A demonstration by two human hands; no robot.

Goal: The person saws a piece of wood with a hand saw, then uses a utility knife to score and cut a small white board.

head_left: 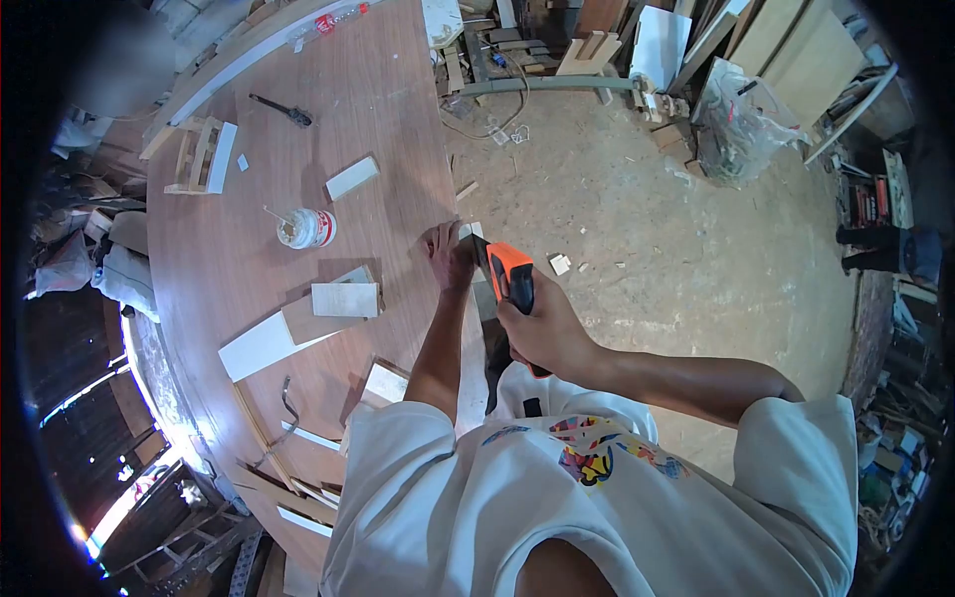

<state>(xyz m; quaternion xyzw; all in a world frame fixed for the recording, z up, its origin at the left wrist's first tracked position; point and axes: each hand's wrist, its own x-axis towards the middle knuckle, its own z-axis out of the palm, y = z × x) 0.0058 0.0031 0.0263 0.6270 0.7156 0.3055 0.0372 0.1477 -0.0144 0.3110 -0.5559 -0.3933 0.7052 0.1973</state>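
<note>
My right hand (553, 323) is closed around the orange and black handle of a handsaw (510, 267). Its blade, mostly hidden by the handle and my hand, meets a small white board (471, 230) at the table's right edge. My left hand (453, 261) presses down on that board from the left, fingers bent over it and close to the blade. Most of the board is hidden beneath that hand. Left of it on the table lie a white-faced block (345, 299) and a longer white board (261, 346).
On the wooden table (383, 109) are a white jar (306, 229), a white block (352, 178), a dark tool (283, 109) and a small wooden frame (202, 156). Offcuts (560, 264) lie on the floor; a plastic bag (741, 124) stands farther back. Another person's legs (890, 249) show far right.
</note>
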